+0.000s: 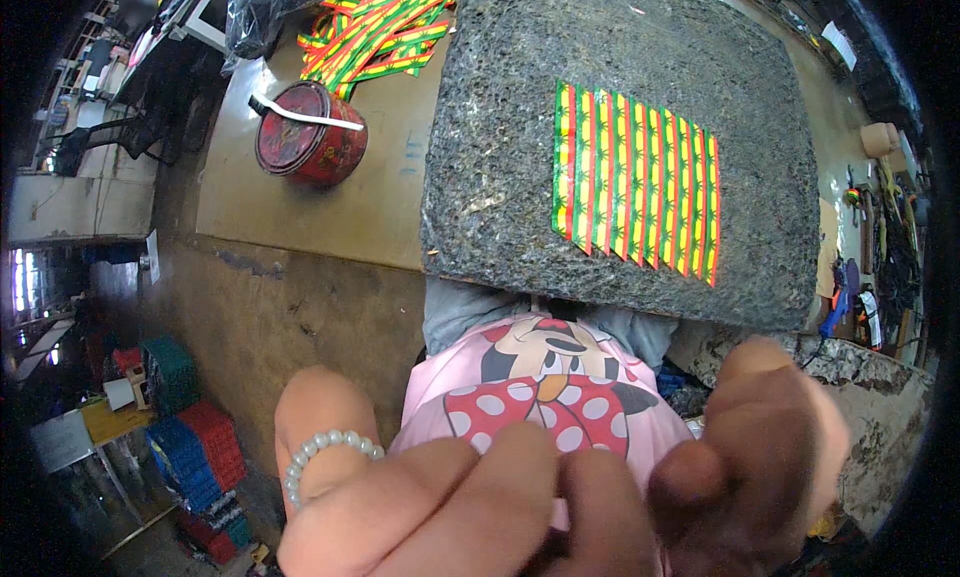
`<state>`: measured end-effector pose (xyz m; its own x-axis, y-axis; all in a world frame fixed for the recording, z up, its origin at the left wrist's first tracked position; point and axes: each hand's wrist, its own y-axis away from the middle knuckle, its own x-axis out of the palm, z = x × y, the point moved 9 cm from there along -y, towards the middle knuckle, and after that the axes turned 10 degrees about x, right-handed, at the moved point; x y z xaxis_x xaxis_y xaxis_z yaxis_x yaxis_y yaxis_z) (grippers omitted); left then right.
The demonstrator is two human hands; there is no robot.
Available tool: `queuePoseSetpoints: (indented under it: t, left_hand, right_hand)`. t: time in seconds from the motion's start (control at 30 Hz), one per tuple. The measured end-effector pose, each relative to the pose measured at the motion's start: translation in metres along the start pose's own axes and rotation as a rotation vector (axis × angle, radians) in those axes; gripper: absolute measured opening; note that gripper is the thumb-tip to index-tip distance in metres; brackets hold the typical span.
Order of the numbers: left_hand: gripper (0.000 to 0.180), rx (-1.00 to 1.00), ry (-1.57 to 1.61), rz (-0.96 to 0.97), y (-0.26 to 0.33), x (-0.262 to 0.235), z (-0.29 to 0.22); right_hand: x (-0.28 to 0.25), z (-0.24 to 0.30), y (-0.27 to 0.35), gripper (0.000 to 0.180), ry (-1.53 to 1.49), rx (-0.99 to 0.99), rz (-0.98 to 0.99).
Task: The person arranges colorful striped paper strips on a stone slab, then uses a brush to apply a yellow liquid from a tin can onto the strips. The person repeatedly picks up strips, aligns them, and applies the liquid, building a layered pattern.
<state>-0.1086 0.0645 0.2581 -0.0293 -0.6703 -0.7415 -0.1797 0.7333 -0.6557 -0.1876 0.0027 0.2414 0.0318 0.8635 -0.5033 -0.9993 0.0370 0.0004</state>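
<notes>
Both hands are raised very close in the lower part of the head view, blurred, above a pink cartoon-print shirt front point(550, 377). My left hand point(430, 507), with a pearl bead bracelet point(330, 442) at its wrist, has bent fingers pointing to the lower middle. Its fingertips are cut off or hidden. My right hand point(755, 457) is curled at the lower right, shaded and smeared by motion. Nothing shows plainly in either hand. Beyond them, green, yellow and red strips point(635, 182) lie side by side on a dark, rough slab point(490, 127), touched by neither hand.
Left of the slab, a round red tin point(335, 157) with a white-handled brush point(305, 115) across its lid stands on a brown tabletop point(235, 192). Behind it lies a loose pile of similar strips point(380, 27) beside a black plastic bag point(262, 22). Stacked coloured pieces point(200, 452) stand at lower left.
</notes>
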Motion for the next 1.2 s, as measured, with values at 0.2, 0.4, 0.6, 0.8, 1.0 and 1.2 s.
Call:
queuePoseSetpoints:
  t: [0.2,0.4,0.6,0.8,1.0,1.2]
  left_hand:
    - [0.024,0.166,0.15,0.059,-0.004,0.002,0.001]
    - [0.024,0.498,0.516,0.02,0.012,-0.011,0.019]
    - [0.013,0.224,0.552,-0.453,0.082,0.036,0.116]
    - [0.055,-0.123,0.232,0.409,0.094,0.198,0.164]
    - [0.061,-0.212,0.336,0.458,0.094,0.202,0.178]
    - [0.049,0.027,0.377,0.184,0.021,0.234,0.209]
  right_hand:
    - [0.004,-0.002,0.005,0.043,0.093,0.038,0.055]
    - [-0.007,-0.021,0.006,0.04,0.302,0.36,-0.18]
    - [-0.083,-0.179,0.124,0.04,0.467,0.791,-1.275]
    - [-0.105,-0.34,0.307,0.049,0.827,1.191,-1.327]
    - [-0.092,-0.35,0.322,0.055,0.67,1.02,-1.43]
    - [-0.104,-0.352,0.322,0.06,0.713,1.217,-1.32]
